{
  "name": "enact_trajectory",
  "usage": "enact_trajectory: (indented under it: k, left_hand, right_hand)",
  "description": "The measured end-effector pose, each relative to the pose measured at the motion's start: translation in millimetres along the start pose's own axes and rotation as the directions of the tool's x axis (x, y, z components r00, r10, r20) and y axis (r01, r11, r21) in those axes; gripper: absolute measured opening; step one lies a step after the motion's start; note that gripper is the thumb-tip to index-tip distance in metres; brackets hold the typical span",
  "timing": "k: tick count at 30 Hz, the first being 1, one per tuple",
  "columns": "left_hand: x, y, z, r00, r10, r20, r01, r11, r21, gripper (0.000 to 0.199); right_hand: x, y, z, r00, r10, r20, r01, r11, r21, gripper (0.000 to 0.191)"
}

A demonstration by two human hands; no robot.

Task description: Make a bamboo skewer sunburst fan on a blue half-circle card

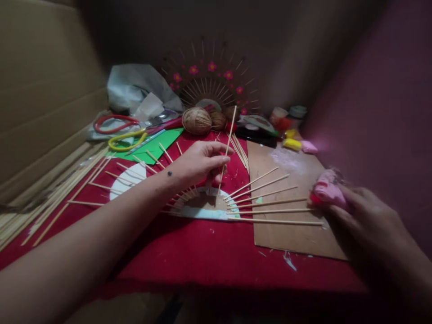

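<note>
My left hand (207, 162) pinches a thin bamboo stick (231, 135) between thumb and fingers. The stick leans upright, its lower end at a half-round cardboard piece (211, 213) with a pale blue border. Other bamboo sticks (270, 221) fan out from that piece's curved edge on both sides. My left forearm hides part of the left-hand sticks. Off to the right, above a brown board, my right hand (367, 216) is closed around a pink and red object (327, 191), too blurred to name exactly.
Loose sticks (57, 198) lie along the left side. Scissors (116, 123) and green paper (148, 155) are at the back left. A twine ball (196, 120) sits before a flower-decorated stick fan (211, 67). The brown board (286, 236) covers the red cloth's right part.
</note>
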State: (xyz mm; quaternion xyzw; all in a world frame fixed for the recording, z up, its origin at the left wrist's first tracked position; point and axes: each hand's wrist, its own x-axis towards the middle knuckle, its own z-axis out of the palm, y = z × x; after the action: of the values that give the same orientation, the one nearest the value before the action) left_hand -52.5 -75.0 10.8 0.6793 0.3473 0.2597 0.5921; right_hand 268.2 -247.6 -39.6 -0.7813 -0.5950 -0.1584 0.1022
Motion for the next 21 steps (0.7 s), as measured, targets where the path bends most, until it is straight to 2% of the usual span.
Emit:
enact_trajectory:
  k: [3,6,11,13,15,16,17,18,19,21]
  left_hand:
    - [2.1,7.8,5.2,0.998,-0.049,0.044,0.046,0.997,0.069,0.039]
    - [7.4,9.4,7.2,0.997,-0.037,0.061,0.032,0.996,0.085,0.035]
    - [12.5,8.0,5.3,0.999,0.023,-0.034,-0.021,0.998,0.055,0.020]
    - [10.5,8.6,5.6,0.997,0.048,-0.053,-0.046,0.998,0.035,0.018]
    - [7.5,9.0,7.6,0.998,0.050,-0.044,-0.049,0.999,0.013,0.015]
    - [6.0,8.8,9.1,0.998,0.045,-0.032,-0.045,0.999,0.008,0.014]
    - [4.8,8.2,10.7,0.999,0.042,-0.014,-0.042,0.999,0.009,0.012]
    - [3.8,7.3,12.2,0.999,0.043,0.008,-0.043,0.999,0.013,0.010]
    - [3.0,6.1,13.5,0.998,0.047,0.034,-0.047,0.999,0.014,0.008]
    - [2.1,3.3,15.0,0.995,0.063,0.076,-0.063,0.998,-0.001,0.005]
  right_hand:
    - [2.0,10.5,11.1,0.997,0.036,0.064,-0.039,0.998,0.046,0.060]
    - [2.8,13.3,13.0,0.992,0.047,0.113,-0.053,0.997,0.052,0.062]
    - [0.4,14.5,-3.2,0.963,-0.049,0.265,0.053,0.999,-0.007,0.053]
    - [1.2,7.9,-14.6,0.973,-0.057,0.224,0.080,0.992,-0.098,0.049]
    - [5.7,-10.9,-27.6,0.992,-0.109,0.067,0.118,0.981,-0.153,0.045]
    - [9.5,-25.6,-34.1,0.983,-0.182,-0.023,0.177,0.976,-0.130,0.040]
    - [14.2,-43.4,-40.0,0.951,-0.270,-0.151,0.266,0.963,-0.043,0.034]
    - [19.7,-63.3,-45.0,0.893,-0.387,-0.229,0.413,0.908,0.076,0.030]
    - [25.6,-84.3,-48.8,0.832,-0.485,-0.269,0.537,0.827,0.170,0.027]
    - [36.9,-124.1,-51.4,0.721,-0.616,-0.318,0.687,0.697,0.207,0.028]
